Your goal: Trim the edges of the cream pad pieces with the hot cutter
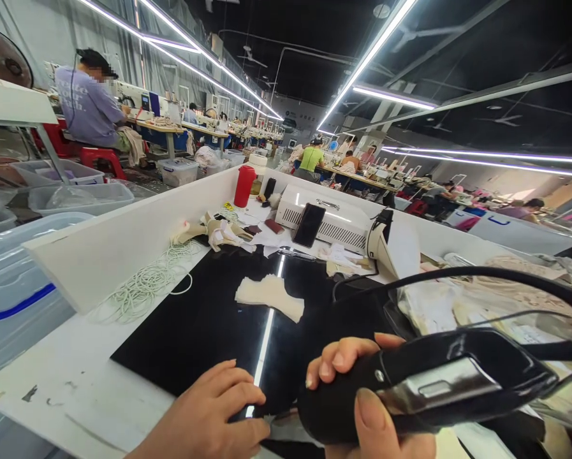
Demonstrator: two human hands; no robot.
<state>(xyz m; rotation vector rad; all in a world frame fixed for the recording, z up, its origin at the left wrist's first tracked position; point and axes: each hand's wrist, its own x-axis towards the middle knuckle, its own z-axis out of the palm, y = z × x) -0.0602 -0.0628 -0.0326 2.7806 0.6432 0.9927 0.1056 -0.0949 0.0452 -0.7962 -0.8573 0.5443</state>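
My right hand [362, 408] is wrapped round a black hand-held device [439, 382] with a silver panel, which looms large at the lower right. Its exact kind I cannot make out. Bent but slightly apart, the fingers of my left hand [219, 408] rest at the near edge of a glossy black board [190, 331]; nothing shows in them. Farther up the board lies a stack of cream fabric pieces [269, 296], apart from both hands.
Pale green cord [146, 287] lies tangled along the left wall. Behind the board stand a phone [309, 225], a white vented box [338, 223] and a red bottle [244, 186]. A black cable [481, 271] arches at right, over bagged fabric [443, 306]. People sit at sewing tables beyond.
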